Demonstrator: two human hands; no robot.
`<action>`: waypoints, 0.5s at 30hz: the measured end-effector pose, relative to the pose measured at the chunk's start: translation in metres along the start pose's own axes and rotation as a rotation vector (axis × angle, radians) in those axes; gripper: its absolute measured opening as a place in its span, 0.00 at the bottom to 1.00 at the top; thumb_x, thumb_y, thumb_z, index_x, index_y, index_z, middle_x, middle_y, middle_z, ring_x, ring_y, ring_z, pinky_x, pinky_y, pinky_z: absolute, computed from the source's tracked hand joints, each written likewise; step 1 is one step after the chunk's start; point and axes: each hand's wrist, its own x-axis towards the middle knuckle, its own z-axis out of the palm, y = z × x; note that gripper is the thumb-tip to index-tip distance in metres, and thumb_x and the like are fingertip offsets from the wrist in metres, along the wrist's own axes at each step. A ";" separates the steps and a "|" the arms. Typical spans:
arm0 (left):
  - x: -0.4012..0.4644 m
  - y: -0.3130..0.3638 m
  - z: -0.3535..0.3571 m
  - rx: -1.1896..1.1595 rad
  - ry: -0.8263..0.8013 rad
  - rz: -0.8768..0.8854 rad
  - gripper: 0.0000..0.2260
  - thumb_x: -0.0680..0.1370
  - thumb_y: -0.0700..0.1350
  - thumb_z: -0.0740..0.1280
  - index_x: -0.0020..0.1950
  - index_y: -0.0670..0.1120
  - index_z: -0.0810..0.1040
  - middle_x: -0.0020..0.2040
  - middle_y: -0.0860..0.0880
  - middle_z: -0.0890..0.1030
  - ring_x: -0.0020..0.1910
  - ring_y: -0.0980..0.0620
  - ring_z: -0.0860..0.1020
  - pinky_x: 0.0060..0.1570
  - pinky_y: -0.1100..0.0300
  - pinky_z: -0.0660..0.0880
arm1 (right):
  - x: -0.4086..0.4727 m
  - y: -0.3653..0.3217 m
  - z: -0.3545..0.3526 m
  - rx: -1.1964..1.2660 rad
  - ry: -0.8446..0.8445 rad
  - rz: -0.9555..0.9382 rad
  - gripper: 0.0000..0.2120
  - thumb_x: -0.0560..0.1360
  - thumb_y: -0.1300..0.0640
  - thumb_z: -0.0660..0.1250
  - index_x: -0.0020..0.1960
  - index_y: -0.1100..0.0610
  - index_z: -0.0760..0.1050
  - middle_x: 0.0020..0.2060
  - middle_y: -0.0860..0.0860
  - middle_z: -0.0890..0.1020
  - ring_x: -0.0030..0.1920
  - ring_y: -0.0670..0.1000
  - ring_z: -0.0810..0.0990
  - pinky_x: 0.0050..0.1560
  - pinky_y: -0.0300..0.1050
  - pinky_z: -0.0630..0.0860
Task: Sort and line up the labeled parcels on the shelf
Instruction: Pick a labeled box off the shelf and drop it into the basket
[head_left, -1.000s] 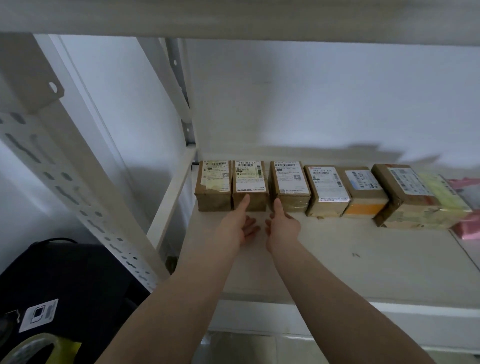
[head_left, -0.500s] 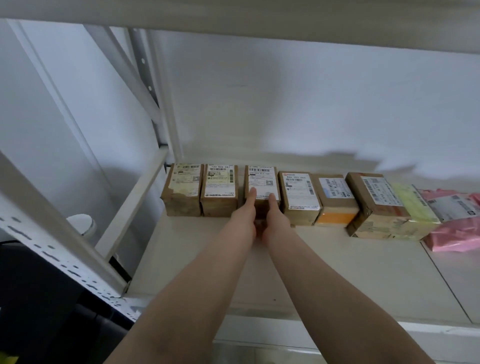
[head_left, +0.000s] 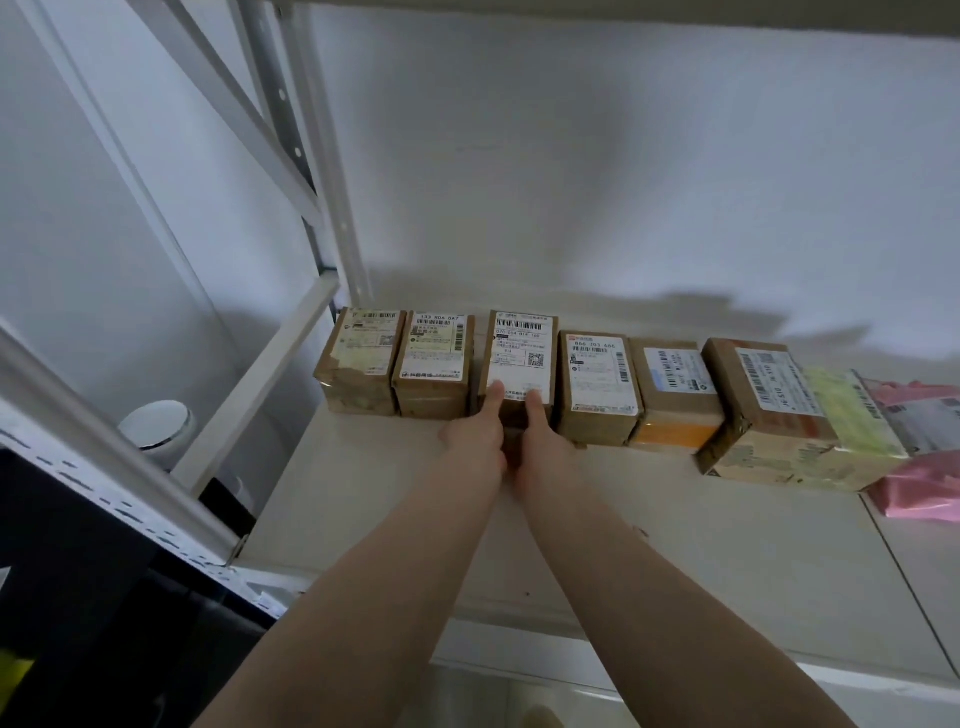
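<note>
Parcels stand in a row along the back of the shelf, labels up. Both hands meet at the third parcel from the left. The left hand and right hand each lay a thumb on its label near the front edge; the other fingers are hidden against its front face, so I cannot tell whether they grip or only press.

This box sits further back than its neighbours, the second parcel and the fourth parcel, so another shove could spoil the front line rather than square it. Uneven pressure from the two thumbs could twist it and rub the boxes on either side, dragging them askew.

Further right, the large box lies at an angle against the yellow packet and pink bag; nudging the row that way could crowd those soft parcels.
</note>
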 end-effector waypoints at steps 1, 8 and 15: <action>0.002 -0.002 0.000 -0.036 -0.004 0.005 0.57 0.32 0.72 0.73 0.58 0.48 0.76 0.49 0.44 0.84 0.44 0.41 0.83 0.46 0.43 0.80 | -0.003 0.003 0.001 0.048 -0.020 -0.002 0.22 0.75 0.43 0.70 0.56 0.60 0.75 0.47 0.55 0.84 0.38 0.52 0.81 0.33 0.44 0.76; -0.077 0.024 -0.013 -0.272 -0.088 0.088 0.22 0.71 0.46 0.75 0.63 0.45 0.75 0.51 0.40 0.83 0.47 0.39 0.83 0.46 0.42 0.81 | -0.005 0.015 -0.002 0.194 -0.063 -0.081 0.09 0.75 0.53 0.72 0.47 0.59 0.78 0.41 0.56 0.84 0.46 0.58 0.84 0.52 0.56 0.82; -0.101 0.023 -0.022 -0.346 -0.136 0.127 0.16 0.78 0.38 0.67 0.66 0.43 0.74 0.55 0.39 0.83 0.42 0.45 0.83 0.33 0.56 0.80 | -0.009 0.023 -0.005 0.230 -0.081 -0.110 0.07 0.77 0.57 0.70 0.48 0.62 0.80 0.45 0.59 0.85 0.49 0.60 0.85 0.55 0.59 0.81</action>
